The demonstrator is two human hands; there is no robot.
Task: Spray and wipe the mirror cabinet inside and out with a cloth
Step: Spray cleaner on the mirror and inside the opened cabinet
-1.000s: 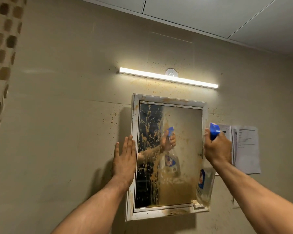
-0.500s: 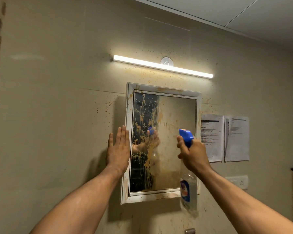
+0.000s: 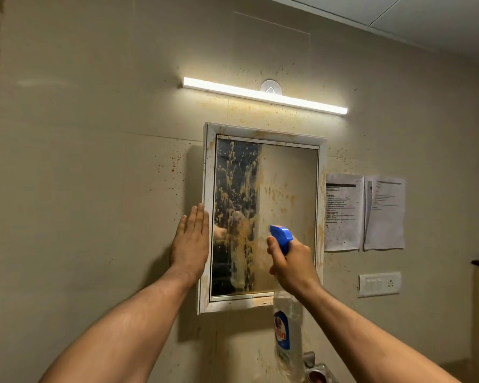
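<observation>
A beige bathroom wall (image 3: 94,161), freckled with brown-orange spatter, carries the mirror cabinet (image 3: 288,172) I am here to clean. Its door is closed, and its glass and white frame are streaked with the same dried drips. Above it a strip light (image 3: 260,95) burns. To its right hang two printed sheets (image 3: 343,211), with a switch plate (image 3: 379,283) lower down. My left hand (image 3: 190,244) stays where it was a second ago, fingers straight and together, released and laid flat on the wall just beside the cabinet's left frame edge. My right hand (image 3: 293,264) has come in from the cabinet's right edge and now hangs in front of the lower right part of the glass. Its fingers grasp the neck of the spray bottle (image 3: 286,327), whose clear body dangles below the frame's bottom rail. The blue nozzle (image 3: 282,236) points up and left, towards the mirror (I can't see whether any mist is leaving it). I judge that this shift puts the bottle on target: spraying the outside is the step in hand, while the wiping, the inside and the cloth, nowhere in view, are all yet to come
</observation>
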